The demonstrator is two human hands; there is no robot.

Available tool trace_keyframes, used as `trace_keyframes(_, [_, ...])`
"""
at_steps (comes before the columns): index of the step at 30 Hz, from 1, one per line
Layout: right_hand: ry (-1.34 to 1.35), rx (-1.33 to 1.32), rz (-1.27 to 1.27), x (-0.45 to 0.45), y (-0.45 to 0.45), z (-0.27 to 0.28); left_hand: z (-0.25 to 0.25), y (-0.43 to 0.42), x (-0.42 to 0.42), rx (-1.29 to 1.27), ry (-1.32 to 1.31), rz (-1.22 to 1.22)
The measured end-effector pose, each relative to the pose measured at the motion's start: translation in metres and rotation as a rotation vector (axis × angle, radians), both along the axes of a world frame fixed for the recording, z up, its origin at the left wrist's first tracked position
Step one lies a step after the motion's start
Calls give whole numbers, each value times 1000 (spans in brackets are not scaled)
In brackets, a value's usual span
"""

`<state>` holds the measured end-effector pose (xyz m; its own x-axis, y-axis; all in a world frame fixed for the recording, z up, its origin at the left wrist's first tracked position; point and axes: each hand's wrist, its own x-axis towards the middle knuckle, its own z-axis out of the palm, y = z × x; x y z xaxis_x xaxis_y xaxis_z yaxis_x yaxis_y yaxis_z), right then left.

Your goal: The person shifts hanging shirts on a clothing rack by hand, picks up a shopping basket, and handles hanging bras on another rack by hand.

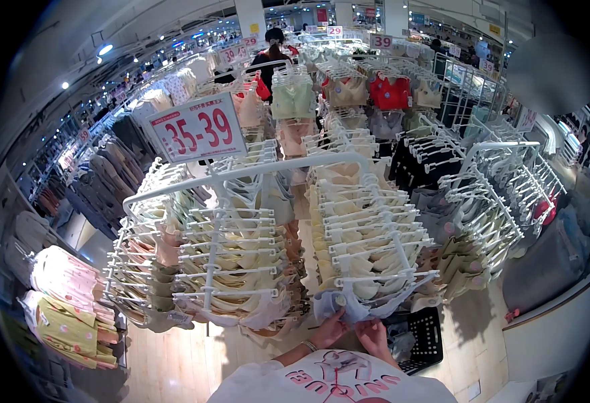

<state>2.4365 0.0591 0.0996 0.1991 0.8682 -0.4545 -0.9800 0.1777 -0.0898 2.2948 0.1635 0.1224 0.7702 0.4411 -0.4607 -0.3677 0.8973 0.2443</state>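
- Pale blue bra (354,310): hanging at the near end of a row of cream bras (369,258) on the white rack (295,163).
- Left hand (330,332): touching the bra's lower edge, leaving the grip too unclear to tell.
- Right hand (373,336): bending fingers near the same edge, likewise not showing whether gripping.
- Black basket (426,338): showing just right of the right hand.

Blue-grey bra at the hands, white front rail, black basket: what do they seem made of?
Blue-grey bra: probably matte fabric, softly curved without shine. White front rail: likely painted metal, smooth bent tubing. Black basket: apparently moulded plastic, regularly perforated.
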Motion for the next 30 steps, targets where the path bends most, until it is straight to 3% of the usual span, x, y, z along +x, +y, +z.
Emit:
trace_keyframes(11, [-18, 9, -8, -2, 0, 0, 16, 1, 2, 66, 107, 80])
trace_keyframes(30, [39, 68, -28, 2, 0, -11, -9, 2, -2, 92, 47, 42])
